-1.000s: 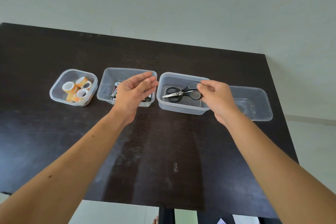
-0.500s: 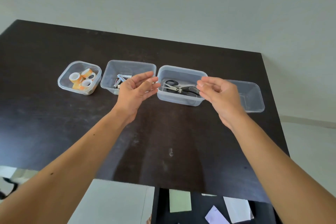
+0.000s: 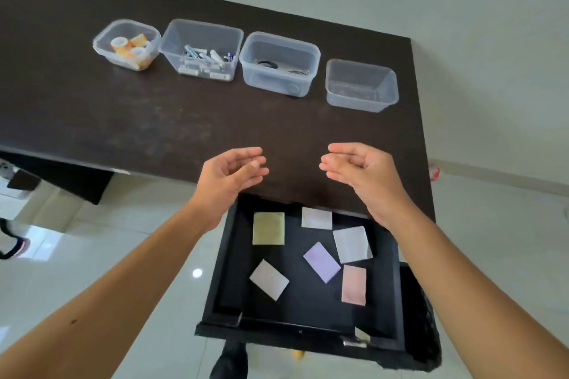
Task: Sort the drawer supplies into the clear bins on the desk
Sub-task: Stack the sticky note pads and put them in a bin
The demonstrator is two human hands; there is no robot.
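Several clear bins stand in a row on the dark desk (image 3: 154, 120). The leftmost bin (image 3: 101, 46) holds tape rolls (image 3: 131, 48). Beside it, a second bin (image 3: 172, 49) holds batteries and small items (image 3: 203, 55). The third bin (image 3: 277, 83) holds black scissors (image 3: 271, 64). The rightmost bin (image 3: 361, 101) looks empty. Below the desk edge an open black drawer (image 3: 228, 255) holds several pastel sticky-note pads, such as a yellow pad (image 3: 268, 228) and a purple pad (image 3: 321, 261). My left hand (image 3: 229, 175) and my right hand (image 3: 360, 169) hover over the desk's near edge, fingers loosely curled, holding nothing.
The glossy tiled floor (image 3: 92, 255) lies below the desk. A dark shoe (image 3: 229, 360) shows under the drawer front. A small object (image 3: 434, 172) sits on the floor at the right, by the wall. Some gear (image 3: 12, 178) sits at the far left under the desk.
Both hands have drawn back from the scissors bin to the desk's near edge, empty. The view has tilted down, bringing the open drawer with the pads into sight.
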